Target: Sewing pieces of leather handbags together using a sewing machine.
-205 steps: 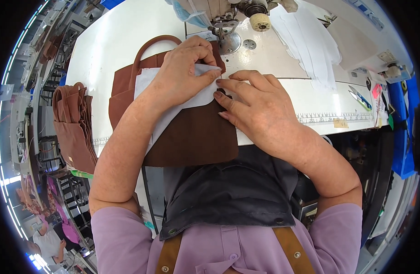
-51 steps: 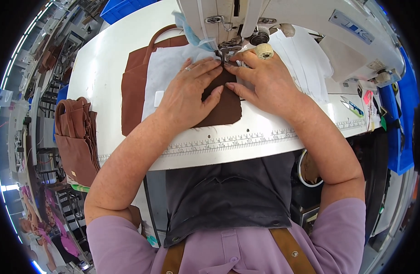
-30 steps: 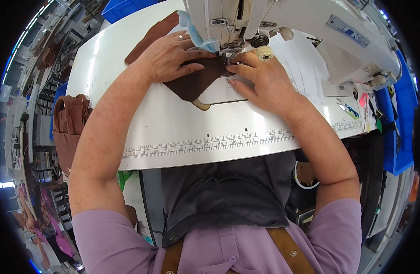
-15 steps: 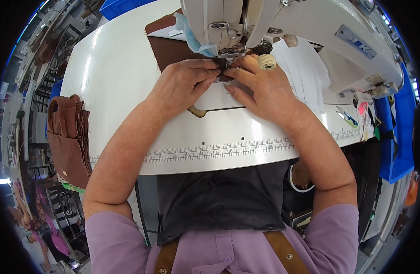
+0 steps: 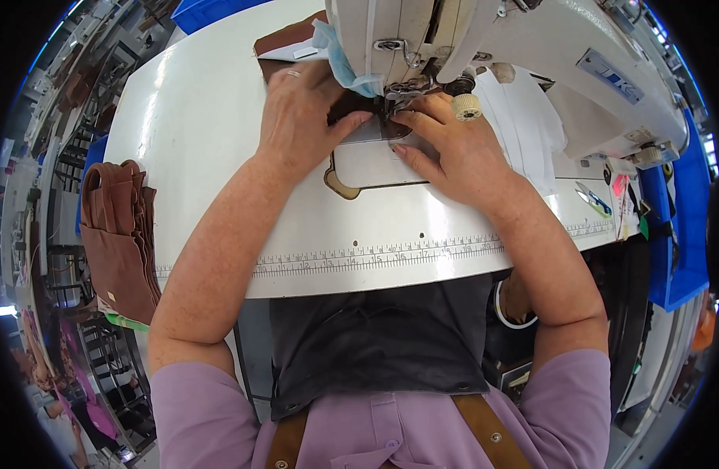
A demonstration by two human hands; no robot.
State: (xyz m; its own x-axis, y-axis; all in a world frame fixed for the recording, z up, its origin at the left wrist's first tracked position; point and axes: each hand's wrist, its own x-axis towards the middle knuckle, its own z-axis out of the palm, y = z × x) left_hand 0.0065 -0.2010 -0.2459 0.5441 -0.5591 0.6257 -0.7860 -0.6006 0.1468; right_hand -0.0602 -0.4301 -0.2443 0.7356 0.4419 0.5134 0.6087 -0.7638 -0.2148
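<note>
Both hands (left, right) press flat on brown fabric under the sewing machine.

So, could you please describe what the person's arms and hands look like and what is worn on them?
Both forearms are bare. Short lilac sleeves cover only the upper arms. The left hand wears a slim metal ring on one finger. The right hand shows no ring or glove. Neither wrist carries a watch or band.

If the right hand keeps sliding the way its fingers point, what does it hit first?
The right hand points up and left toward the needle area. Its fingertips would likely first meet the presser foot of the sewing machine, just ahead over the brown fabric. Depth is unclear.
</note>
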